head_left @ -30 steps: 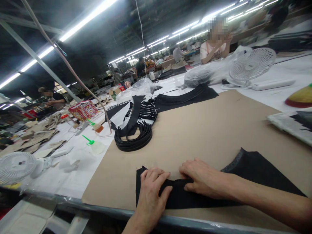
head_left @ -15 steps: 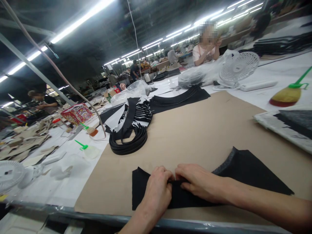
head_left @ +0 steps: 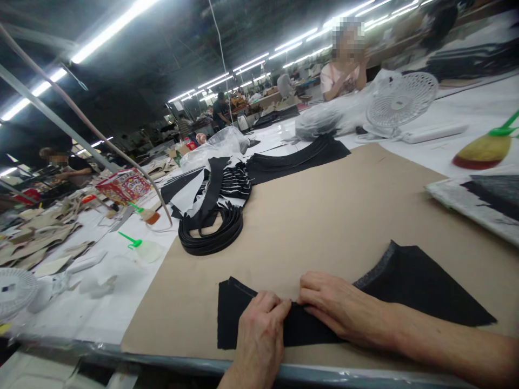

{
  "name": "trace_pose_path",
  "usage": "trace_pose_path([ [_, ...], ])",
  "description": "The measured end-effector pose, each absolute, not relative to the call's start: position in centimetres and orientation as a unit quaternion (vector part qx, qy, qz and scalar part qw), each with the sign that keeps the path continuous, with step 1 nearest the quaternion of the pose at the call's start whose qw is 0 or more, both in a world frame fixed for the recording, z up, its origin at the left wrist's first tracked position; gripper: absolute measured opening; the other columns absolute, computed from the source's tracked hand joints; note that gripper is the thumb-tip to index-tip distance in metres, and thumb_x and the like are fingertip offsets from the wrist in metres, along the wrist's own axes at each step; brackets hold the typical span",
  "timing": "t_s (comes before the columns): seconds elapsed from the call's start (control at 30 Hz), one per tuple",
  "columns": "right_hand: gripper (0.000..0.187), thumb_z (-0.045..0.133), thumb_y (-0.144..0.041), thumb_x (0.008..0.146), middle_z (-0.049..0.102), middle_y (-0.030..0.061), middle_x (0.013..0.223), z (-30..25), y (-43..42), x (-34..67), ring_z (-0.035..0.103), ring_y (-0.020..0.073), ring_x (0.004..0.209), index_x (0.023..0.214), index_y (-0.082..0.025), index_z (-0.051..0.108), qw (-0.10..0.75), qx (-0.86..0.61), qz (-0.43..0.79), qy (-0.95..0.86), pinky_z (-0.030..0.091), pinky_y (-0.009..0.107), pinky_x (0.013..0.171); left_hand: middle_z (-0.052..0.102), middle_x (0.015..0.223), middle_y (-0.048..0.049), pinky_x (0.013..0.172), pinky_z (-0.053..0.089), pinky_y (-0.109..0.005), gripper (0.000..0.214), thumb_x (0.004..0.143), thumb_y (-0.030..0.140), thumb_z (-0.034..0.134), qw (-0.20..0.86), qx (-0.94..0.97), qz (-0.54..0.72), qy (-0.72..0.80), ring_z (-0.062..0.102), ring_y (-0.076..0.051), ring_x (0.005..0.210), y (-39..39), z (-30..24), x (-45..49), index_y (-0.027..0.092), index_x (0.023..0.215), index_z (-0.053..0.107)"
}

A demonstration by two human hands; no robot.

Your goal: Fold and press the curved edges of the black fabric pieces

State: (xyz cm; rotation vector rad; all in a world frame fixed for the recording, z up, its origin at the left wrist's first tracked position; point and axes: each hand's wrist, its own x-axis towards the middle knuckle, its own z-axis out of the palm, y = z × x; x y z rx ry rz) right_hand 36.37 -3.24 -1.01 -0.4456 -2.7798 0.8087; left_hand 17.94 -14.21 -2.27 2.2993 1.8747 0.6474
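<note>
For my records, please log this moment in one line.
left hand: holds black piece; right hand: holds same piece; beneath: brown sheet

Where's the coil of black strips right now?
In the head view, the coil of black strips lies left of centre, at the left edge of the brown sheet, beyond the left hand.

Cannot see the stretches of the flat black fabric piece (head_left: 304,330) covered by the bare left hand (head_left: 261,327) and the bare right hand (head_left: 340,305), nor the edge beneath their fingertips. Can see only part of the round white plastic fan (head_left: 15,292) at the left border, and of the yellow squeeze bottle with a green nozzle (head_left: 484,150) and the whitish rectangular board (head_left: 450,199) at the right. Cannot make out the contents of the crumpled translucent plastic bag (head_left: 318,121).
</note>
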Motion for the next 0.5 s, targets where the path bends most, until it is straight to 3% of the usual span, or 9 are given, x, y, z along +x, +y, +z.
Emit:
trace_pose_path([
  [0.17, 0.023, 0.039, -0.010, 0.095, 0.057, 0.0053, 0.088, -1.1, -3.0, 37.0, 0.053, 0.0171, 0.082, 0.086, -0.017, 0.059, 0.106, -0.132, 0.278, -0.946, 0.045, 0.030, 0.076, 0.066, 0.094, -0.0063, 0.075, 0.054, -0.030, 0.033, 0.094, 0.015, 0.039, -0.001, 0.773, 0.231, 0.591, 0.060, -0.019, 0.086, -14.7, -2.7, 17.9, 0.021, 0.116, 0.064],
  [0.5, 0.025, 0.036, -0.010, 0.097, 0.057, 0.0055, 0.089, -1.0, -2.4, 38.7, 0.052, 0.0169, 0.082, 0.086, -0.017, 0.057, 0.106, -0.124, 0.285, -0.945, 0.044, 0.029, 0.076, 0.063, 0.104, -0.0110, 0.080, 0.056, -0.036, 0.048, 0.082, 0.007, 0.040, -0.081, 0.799, 0.189, 0.565, 0.060, -0.021, 0.095, -15.4, -2.5, 18.0, 0.020, 0.124, 0.061],
])
